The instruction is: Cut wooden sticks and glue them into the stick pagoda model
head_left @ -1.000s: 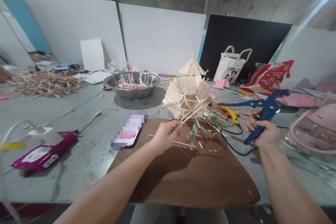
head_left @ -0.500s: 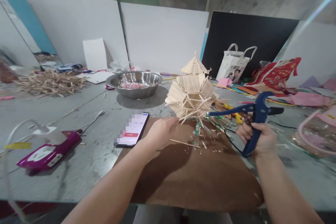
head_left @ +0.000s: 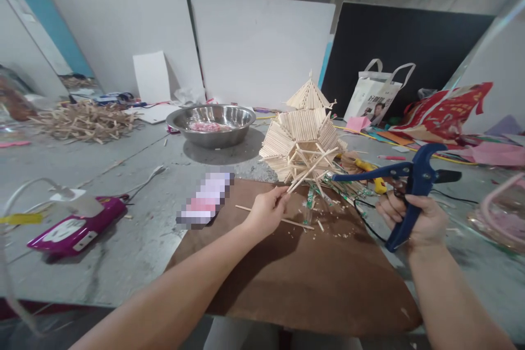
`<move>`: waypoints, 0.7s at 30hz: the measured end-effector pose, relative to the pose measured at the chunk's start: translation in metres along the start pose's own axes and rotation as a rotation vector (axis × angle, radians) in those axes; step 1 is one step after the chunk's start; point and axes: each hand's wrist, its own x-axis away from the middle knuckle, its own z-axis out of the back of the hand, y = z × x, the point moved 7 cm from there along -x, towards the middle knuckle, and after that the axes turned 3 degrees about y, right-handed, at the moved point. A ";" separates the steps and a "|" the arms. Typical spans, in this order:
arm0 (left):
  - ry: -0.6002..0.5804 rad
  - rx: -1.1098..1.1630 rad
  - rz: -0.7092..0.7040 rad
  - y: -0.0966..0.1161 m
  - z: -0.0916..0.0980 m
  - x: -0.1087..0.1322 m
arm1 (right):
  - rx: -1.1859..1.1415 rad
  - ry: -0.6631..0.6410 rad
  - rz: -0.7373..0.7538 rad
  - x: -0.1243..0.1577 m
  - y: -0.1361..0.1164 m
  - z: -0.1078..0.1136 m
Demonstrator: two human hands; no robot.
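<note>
My left hand (head_left: 266,212) pinches the near end of a thin wooden stick (head_left: 307,176), which slants up to the right across the front of a stick-built model (head_left: 303,126). This model has a pointed roof on top and a wider tier of side-by-side sticks below. My right hand (head_left: 429,224) grips a blue ratchet pipe cutter (head_left: 420,172) to the right of the model. The cutter's handles are spread apart, and its dark blade points right. Beneath my left hand, a loose stick (head_left: 297,224) lies on the brown board (head_left: 311,279).
A phone (head_left: 207,199) lies left of the board, near a purple power strip (head_left: 82,224). Behind stand a steel bowl (head_left: 211,136) and a pile of sticks (head_left: 88,123). Yellow-handled tool (head_left: 371,172), white bag (head_left: 371,95) and pink-handled basket (head_left: 498,213) are to the right.
My left hand has shifted slightly right and down, and more of the stick shows beyond its fingertips. My right hand still holds the cutter; the whole view has shifted a little.
</note>
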 end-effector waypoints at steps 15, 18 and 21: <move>-0.173 0.079 0.054 -0.002 0.003 -0.005 | -0.010 0.001 -0.008 0.002 0.001 0.002; -0.252 0.139 0.041 -0.002 0.002 -0.006 | -0.005 0.010 -0.004 0.002 0.001 0.002; -0.279 0.161 0.036 -0.006 -0.001 -0.007 | 0.006 -0.004 -0.005 0.001 0.002 0.000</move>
